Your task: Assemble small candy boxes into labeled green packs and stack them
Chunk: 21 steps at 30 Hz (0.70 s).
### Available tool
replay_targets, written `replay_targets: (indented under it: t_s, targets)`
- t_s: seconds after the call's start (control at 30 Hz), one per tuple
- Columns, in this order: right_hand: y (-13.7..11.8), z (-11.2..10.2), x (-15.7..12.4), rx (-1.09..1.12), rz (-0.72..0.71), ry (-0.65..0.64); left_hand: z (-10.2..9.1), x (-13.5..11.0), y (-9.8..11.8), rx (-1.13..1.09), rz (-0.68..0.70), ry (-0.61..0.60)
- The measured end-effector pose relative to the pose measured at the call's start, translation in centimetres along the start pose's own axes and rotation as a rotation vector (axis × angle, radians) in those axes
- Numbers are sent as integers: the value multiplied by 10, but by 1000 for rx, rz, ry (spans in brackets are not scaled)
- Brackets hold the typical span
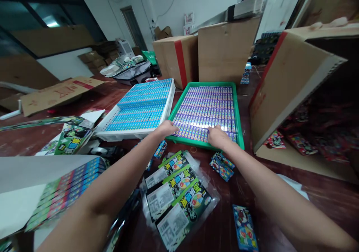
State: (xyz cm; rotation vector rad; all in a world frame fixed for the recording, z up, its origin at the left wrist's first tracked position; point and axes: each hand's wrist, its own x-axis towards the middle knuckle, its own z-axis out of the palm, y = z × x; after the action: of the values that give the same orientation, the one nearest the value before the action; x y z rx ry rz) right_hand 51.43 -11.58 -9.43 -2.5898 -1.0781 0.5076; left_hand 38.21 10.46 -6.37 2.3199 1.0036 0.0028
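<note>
A green tray (240,132) stands in front of me, filled with rows of small purple boxes (207,108). My left hand (167,128) reaches over its near left corner, fingers curled against the left end of the nearest row. Farther right along that row, my right hand (218,136) has its fingers closed at the boxes. A stretch of the row lies between the two hands. The fingertips are partly hidden, and the boxes still sit in the tray. Left of it is a white tray (126,134) holding rows of small blue boxes (146,102).
Printed green-and-black packs in clear plastic (179,199) lie nearest me. Blue sachets (221,166) and a single blue packet (245,227) are beside my right arm. An open carton (269,91) with red packets stands right; closed cartons (227,49) stand behind. Colourful small boxes (70,188) are left.
</note>
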Motion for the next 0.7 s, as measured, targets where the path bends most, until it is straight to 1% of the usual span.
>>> replay_targets:
  t_s: [0.1, 0.23, 0.3, 0.37, 0.5, 0.6, 0.63, 0.7]
  targets:
    - [0, -5, 7, 7, 26, -26, 10, -6, -8, -102, 91, 22]
    - [1, -5, 14, 18, 42, -16, 20, -15, -20, -242, 211, 26]
    - [3, -6, 15, 28, 28, -16, 22, -18, -23, -299, 257, 22]
    - [7, -9, 16, 42, -16, -21, 23, -20, -24, -342, 288, 18]
    - [18, -18, 13, 82, -146, -31, 24, -24, -24, -391, 310, 10]
    - [20, -21, 9, 121, -255, -67, 24, -29, -23, -407, 309, 3]
    - [18, -20, 7, 131, -286, -81, 24, -31, -22, -382, 294, 6]
    - [12, -18, 6, 140, -314, -96, 23, -32, -20, -266, 218, 39]
